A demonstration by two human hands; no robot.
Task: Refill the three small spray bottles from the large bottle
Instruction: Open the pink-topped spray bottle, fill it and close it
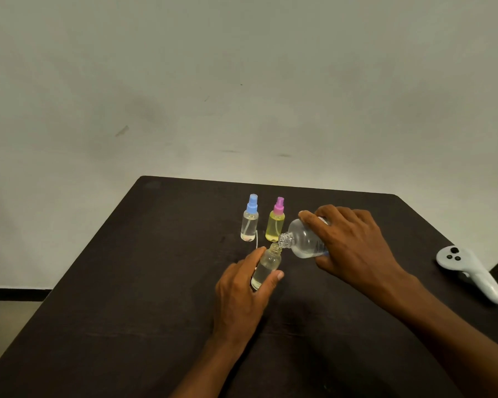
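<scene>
Near the middle of the dark table (127, 282), the left hand (242, 288) grips the uncapped small bottle (266, 267) around its lower body, thumb on one side and fingers on the other, and holds it tilted toward the right. The right hand (354, 245) wraps over the large bottle (305, 239), which is tipped almost level so that its threaded neck touches the small bottle's open mouth. Both look like thin clear plastic. The large one probably gives under a squeeze and shifts its weight as the liquid runs, so a hold round the wide middle suits it. The small one is likely light and easy to tip, best pinched low. Just behind them stand the blue-capped spray bottle (250, 222) and the pink-capped yellow bottle (275, 225), both upright and capped. A white controller (469, 271) lies well apart at the right edge. No stream can be made out at the necks, and the levels are hard to read through the clear walls. Fingers hide the large bottle's label and base, and the small bottle's own spray top is not clearly seen. A thin pale line beside the blue-capped one may be its tube.
</scene>
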